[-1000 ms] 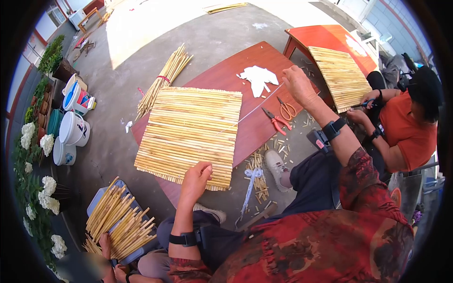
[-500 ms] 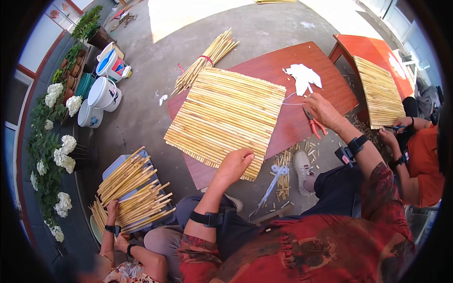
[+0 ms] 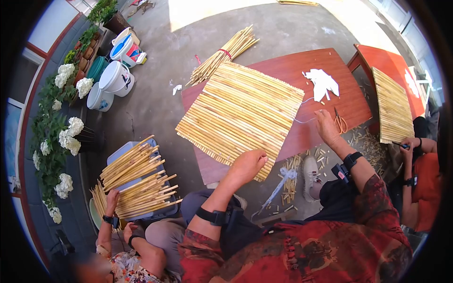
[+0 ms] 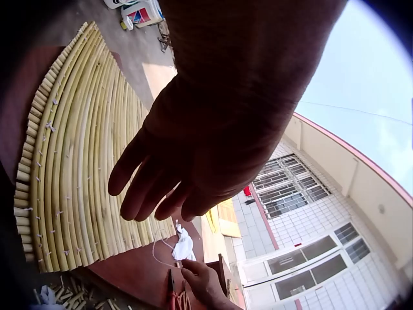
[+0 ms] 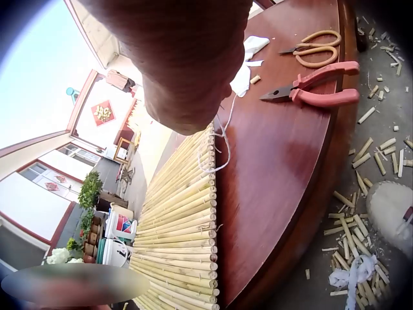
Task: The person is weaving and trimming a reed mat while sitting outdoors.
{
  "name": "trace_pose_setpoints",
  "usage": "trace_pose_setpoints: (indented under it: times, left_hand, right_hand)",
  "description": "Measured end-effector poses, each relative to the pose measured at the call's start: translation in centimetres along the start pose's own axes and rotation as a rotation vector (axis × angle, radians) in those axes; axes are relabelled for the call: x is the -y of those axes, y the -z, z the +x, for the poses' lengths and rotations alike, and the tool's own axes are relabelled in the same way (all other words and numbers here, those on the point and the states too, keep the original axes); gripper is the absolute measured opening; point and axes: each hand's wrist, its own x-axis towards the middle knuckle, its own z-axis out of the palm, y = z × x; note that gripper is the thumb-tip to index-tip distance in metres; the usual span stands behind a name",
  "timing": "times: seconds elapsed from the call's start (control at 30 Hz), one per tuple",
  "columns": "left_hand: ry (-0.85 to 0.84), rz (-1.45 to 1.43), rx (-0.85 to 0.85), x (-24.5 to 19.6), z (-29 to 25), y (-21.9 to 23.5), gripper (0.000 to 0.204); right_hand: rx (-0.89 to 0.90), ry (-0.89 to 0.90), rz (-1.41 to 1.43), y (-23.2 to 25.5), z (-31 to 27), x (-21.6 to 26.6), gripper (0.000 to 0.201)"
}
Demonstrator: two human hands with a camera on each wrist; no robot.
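Observation:
A mat of straw-coloured stalks (image 3: 238,111) lies on the reddish-brown table (image 3: 264,60), its rows bound with thin string. Over the mat's near right part is my left hand (image 3: 246,166); the left wrist view shows its fingers (image 4: 151,187) loosely extended above the stalks, holding nothing. My right hand (image 3: 326,127), off the mat's right edge, pinches a thin white string (image 5: 222,135) that loops slackly from that edge. Its fingertips are mostly hidden in the right wrist view. Red-handled pliers (image 5: 322,87) and scissors (image 5: 319,48) lie near this hand.
White scraps (image 3: 323,84) lie at the table's far right. A red-tied stalk bundle (image 3: 224,54) lies behind the mat. Cut pieces (image 5: 352,239) litter the floor. At lower left, another person handles stalks on a tray (image 3: 120,153); at right, someone works on a second mat (image 3: 391,104).
The head view has swung, shifting the scene. My right hand has come down from its raised position, and the string, earlier stretched straight, now hangs in a slack curve. My left hand stays over the mat.

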Motion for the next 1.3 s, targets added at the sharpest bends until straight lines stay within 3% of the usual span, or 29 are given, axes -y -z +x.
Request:
trace_pose_setpoints:
  times: [0.1,0.23,0.33,0.4,0.43,0.6,0.67,0.7,0.77,0.93,1.0,1.07,1.2,1.27,1.3]
  left_hand:
    - [-0.036,0.003,-0.009,0.2,0.2,0.0,0.024]
    - [0.002,0.019,0.009,0.2,0.2,0.0,0.025]
    - [0.019,0.024,0.020,0.0,0.2,0.1,0.025]
    - [0.023,0.019,0.037,-0.2,0.0,0.4,0.026]
    - [0.032,0.020,0.029,-0.3,0.0,0.6,0.026]
    - [0.052,-0.024,-0.019,-0.2,0.1,0.7,0.027]
    - [0.046,-0.034,-0.009,-0.6,0.1,1.0,0.026]
    - [0.081,-0.046,-0.018,-0.8,0.0,1.1,0.025]
    - [0.092,-0.054,-0.043,-0.7,-0.1,1.2,0.025]
    - [0.107,-0.056,-0.110,-0.3,0.1,1.1,0.026]
    - [0.086,0.003,-0.162,0.5,0.1,0.6,0.026]
    - [0.089,-0.022,-0.081,0.3,0.3,0.4,0.025]
    - [0.056,0.000,-0.086,0.1,0.5,0.4,0.025]
    - [0.048,0.000,-0.082,0.1,0.8,0.2,0.025]
    - [0.040,0.004,-0.068,0.1,0.9,0.1,0.025]
  right_hand:
    - [0.161,0.083,-0.045,-2.9,-2.1,-0.2,0.027]
    - [0.212,0.185,-0.092,-3.5,-3.4,-0.5,0.026]
    - [0.334,0.123,0.035,-1.4,-2.0,0.3,0.023]
    - [0.458,-0.095,0.020,0.4,-0.5,1.0,0.020]
    - [0.372,-0.035,0.000,0.5,0.1,0.1,0.020]
    - [0.153,-0.282,-0.043,1.4,4.7,-4.7,0.023]
    - [-0.074,-0.402,-0.018,0.5,6.5,-7.1,0.024]
    - [-0.080,-0.405,-0.022,0.7,7.2,-7.3,0.024]
    - [-0.081,-0.618,-0.042,0.8,8.4,-7.5,0.034]
    - [0.054,-0.677,-0.114,0.4,10.5,-7.1,0.047]
    - [0.134,-0.683,-0.179,-1.9,10.9,-9.3,0.043]
    - [0.240,-0.747,-0.171,-2.5,11.1,-10.4,0.032]
    - [0.198,-0.755,-0.119,-3.5,11.4,-14.3,0.019]
    - [-0.024,-0.768,0.055,-1.7,11.7,-14.4,0.012]
    - [-0.136,-0.792,0.287,-0.1,12.2,-14.2,0.013]
